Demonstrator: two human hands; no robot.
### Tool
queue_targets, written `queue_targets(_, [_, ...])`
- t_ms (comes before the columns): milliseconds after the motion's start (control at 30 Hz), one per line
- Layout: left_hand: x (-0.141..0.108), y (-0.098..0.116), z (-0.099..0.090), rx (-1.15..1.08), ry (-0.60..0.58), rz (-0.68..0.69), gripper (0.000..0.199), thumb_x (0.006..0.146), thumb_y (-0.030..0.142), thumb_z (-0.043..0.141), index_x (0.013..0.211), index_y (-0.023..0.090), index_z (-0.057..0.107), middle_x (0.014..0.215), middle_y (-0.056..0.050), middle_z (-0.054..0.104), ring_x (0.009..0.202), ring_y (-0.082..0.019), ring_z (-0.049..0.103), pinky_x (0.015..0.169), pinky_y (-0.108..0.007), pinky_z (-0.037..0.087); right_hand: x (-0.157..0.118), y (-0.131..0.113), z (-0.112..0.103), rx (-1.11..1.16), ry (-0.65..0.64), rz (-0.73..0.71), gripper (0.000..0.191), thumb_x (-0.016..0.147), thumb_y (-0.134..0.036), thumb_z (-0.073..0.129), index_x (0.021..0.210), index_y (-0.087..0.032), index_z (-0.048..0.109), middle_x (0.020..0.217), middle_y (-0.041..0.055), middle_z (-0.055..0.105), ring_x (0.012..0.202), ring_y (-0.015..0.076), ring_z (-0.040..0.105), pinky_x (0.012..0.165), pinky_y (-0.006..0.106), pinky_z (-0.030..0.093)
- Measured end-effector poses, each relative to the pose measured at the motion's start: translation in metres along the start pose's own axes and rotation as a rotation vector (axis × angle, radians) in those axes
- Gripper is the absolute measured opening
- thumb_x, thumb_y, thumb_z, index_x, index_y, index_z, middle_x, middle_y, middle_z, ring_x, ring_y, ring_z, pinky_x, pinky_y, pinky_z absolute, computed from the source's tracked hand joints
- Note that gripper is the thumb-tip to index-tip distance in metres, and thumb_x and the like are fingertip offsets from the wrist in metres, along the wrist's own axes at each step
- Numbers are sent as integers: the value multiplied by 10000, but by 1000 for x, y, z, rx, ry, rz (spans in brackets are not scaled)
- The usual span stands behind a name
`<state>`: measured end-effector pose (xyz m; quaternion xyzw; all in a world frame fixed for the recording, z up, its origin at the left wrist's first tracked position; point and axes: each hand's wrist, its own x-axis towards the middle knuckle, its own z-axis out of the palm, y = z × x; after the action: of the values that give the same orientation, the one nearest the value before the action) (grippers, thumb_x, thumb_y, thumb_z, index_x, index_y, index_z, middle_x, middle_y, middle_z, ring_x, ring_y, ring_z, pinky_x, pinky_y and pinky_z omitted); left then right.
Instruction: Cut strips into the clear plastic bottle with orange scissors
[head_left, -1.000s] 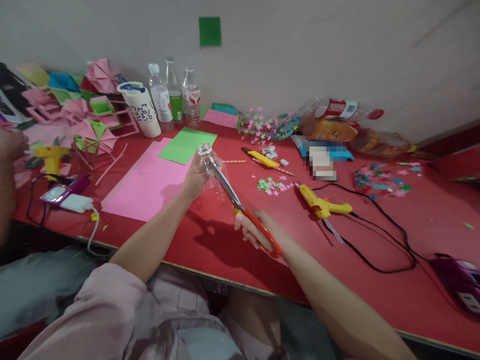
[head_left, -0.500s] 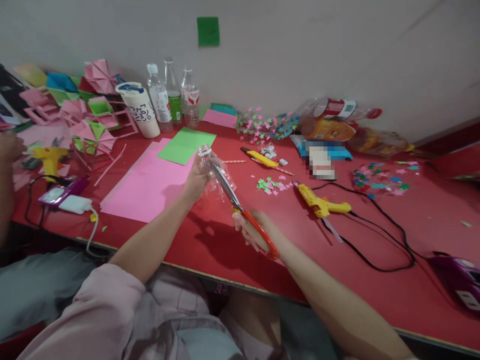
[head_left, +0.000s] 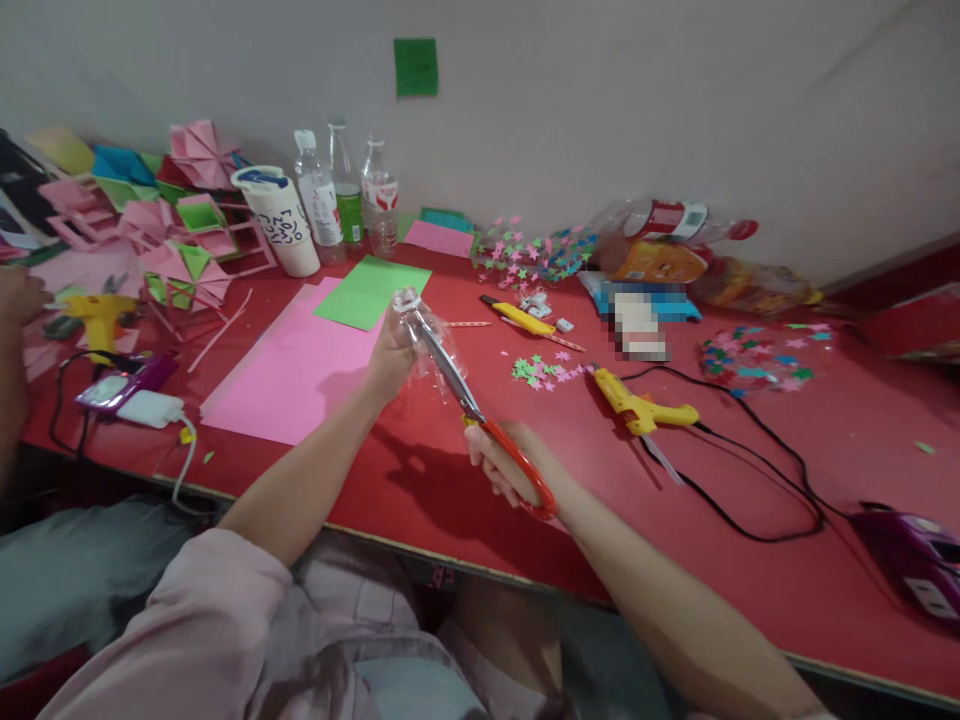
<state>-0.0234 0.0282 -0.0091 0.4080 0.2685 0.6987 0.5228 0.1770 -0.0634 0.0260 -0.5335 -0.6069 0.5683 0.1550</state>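
My left hand [head_left: 391,358] is wrapped round a clear plastic bottle piece [head_left: 431,360], its neck pointing up and away. My right hand [head_left: 504,462] grips the red-handled scissors [head_left: 520,470], whose blades lie against the clear plastic. How far the blades are apart is hard to tell. Behind my left hand lie pink sheets [head_left: 292,365] and a green sheet [head_left: 373,292] on the red table [head_left: 420,490]. Green and pink paper stars [head_left: 536,371] are scattered beyond the scissors, near a yellow cutter [head_left: 525,317].
A yellow glue gun [head_left: 645,405] with a black cord lies at the right. Upright bottles [head_left: 321,205] and a white tumbler [head_left: 279,222] stand at the back left. Pink paper models [head_left: 187,275] and another person's hand [head_left: 21,295] are at the far left.
The view has shifted very slightly. Both hands keep their holds, and the bottle piece and scissors are almost where they were.
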Motion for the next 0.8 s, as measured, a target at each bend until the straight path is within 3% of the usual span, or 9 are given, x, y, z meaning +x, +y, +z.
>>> queue_targets(233, [-8,-1,11,52,-63,-52,554,585,140,898,1035,279,608,845,50,643,742,-114,631,685,-274,504,1,4,-4,56,-38,-130,580,857,-776,516,705,-216,531,371,-114,378,295,72,377,525,264,500])
queue_targets(633, [-11,0,17,16,-30,-58,619,504,145,953,997,282,606,784,68,658,651,-101,606,613,-268,492,3,1,0,2,23,31,526,870,-720,570,687,-236,475,357,-116,363,252,75,364,343,222,360])
queue_targets(800, [-11,-2,17,10,-32,-85,609,557,157,931,1046,286,591,780,77,649,639,-92,617,608,-256,482,-4,-10,0,14,47,16,514,867,-685,607,670,-238,448,359,-123,342,252,67,351,344,214,340])
